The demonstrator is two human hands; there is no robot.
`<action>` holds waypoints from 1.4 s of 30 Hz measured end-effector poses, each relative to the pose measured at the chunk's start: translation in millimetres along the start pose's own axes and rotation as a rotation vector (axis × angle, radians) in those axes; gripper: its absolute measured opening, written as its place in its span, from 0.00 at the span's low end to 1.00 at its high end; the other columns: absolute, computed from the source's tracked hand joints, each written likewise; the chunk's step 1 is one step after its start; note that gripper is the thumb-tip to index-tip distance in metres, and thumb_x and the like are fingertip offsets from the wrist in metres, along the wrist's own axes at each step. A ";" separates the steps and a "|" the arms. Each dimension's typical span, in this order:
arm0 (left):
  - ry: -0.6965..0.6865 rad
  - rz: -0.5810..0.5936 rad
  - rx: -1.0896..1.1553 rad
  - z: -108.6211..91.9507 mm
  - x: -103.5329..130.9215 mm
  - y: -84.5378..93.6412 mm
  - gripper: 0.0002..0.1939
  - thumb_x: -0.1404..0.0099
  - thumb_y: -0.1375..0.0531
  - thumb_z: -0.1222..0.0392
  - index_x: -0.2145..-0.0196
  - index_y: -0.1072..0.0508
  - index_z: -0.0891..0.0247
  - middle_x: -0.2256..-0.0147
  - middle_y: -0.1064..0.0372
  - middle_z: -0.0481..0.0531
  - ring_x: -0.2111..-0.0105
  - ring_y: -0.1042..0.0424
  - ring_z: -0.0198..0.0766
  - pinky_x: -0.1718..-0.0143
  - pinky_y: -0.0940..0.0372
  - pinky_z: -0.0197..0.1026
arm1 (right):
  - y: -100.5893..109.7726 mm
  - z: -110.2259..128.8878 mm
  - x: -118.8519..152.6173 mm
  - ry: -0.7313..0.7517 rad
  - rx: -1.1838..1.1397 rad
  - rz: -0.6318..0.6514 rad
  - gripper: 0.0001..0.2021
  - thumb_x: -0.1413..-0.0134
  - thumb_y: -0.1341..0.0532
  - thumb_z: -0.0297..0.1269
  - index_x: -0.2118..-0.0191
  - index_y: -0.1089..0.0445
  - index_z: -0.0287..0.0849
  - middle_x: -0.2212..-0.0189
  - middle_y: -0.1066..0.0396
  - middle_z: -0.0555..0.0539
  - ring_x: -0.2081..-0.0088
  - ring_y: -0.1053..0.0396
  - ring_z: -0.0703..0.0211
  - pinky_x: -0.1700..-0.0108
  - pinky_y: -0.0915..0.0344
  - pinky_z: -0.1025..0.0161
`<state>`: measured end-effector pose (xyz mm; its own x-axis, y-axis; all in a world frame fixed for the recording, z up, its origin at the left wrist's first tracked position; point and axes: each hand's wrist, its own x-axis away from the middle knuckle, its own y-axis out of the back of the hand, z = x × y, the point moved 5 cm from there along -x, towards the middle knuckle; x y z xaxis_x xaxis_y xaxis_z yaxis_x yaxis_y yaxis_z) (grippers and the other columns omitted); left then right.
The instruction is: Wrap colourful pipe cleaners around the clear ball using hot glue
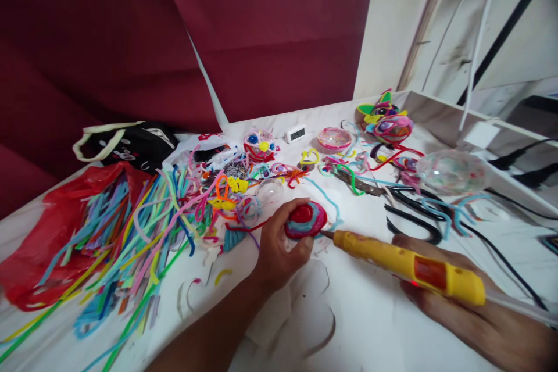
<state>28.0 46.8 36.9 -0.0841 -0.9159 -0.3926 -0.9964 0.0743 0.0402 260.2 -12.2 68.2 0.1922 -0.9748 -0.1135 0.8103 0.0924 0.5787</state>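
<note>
My left hand (284, 247) curls its fingers and thumb around a round piece (305, 221) wound with red, pink and light blue pipe cleaner. A light blue pipe cleaner (330, 197) trails from it in a loop over the white paper. My right hand (453, 296) grips a yellow hot glue gun (392, 258), its metal nozzle pointing left and close to the lower right edge of the piece. Whether the nozzle touches it I cannot tell. A clear glue stick (518, 305) sticks out of the gun's back end.
Many loose pipe cleaners (161, 226) and a red plastic bag (56, 238) cover the left. Black-handled scissors (418, 209), a clear bowl-like shell (453, 171) and cables lie right. Behind stand a small digital clock (296, 133), a decorated ball (260, 145) and a colourful pipe-cleaner figure (386, 119).
</note>
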 end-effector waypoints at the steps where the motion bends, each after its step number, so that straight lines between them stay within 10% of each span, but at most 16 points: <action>1: 0.006 0.001 -0.004 -0.6 -0.1 0.0 0.28 0.48 0.37 0.65 0.47 0.27 0.63 0.51 0.27 0.56 0.51 0.27 0.48 0.47 0.32 0.47 | -0.5 0.2 -0.1 0.000 -0.007 0.006 0.18 0.50 0.43 0.60 0.77 0.36 0.52 0.82 0.33 0.52 0.80 0.34 0.53 0.78 0.33 0.60; 31: 0.025 -0.005 0.029 1.4 1.5 2.0 0.27 0.48 0.37 0.65 0.48 0.25 0.61 0.50 0.25 0.54 0.50 0.26 0.49 0.48 0.31 0.46 | 11.4 -13.6 -0.8 0.026 0.066 0.019 0.17 0.48 0.42 0.58 0.70 0.26 0.53 0.76 0.25 0.51 0.71 0.25 0.50 0.74 0.28 0.63; 42: 0.046 -0.001 0.075 1.2 2.1 0.7 0.27 0.48 0.36 0.65 0.48 0.25 0.60 0.50 0.24 0.54 0.51 0.25 0.47 0.49 0.30 0.43 | 7.0 -78.6 24.8 -0.095 0.173 -0.111 0.30 0.47 0.44 0.64 0.45 0.27 0.55 0.45 0.26 0.47 0.48 0.27 0.35 0.47 0.28 0.47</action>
<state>27.1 45.4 35.0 -0.0843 -0.9330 -0.3499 -0.9944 0.1009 -0.0297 314.1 -19.7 6.0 0.0474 -0.9925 -0.1124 0.7150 -0.0448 0.6977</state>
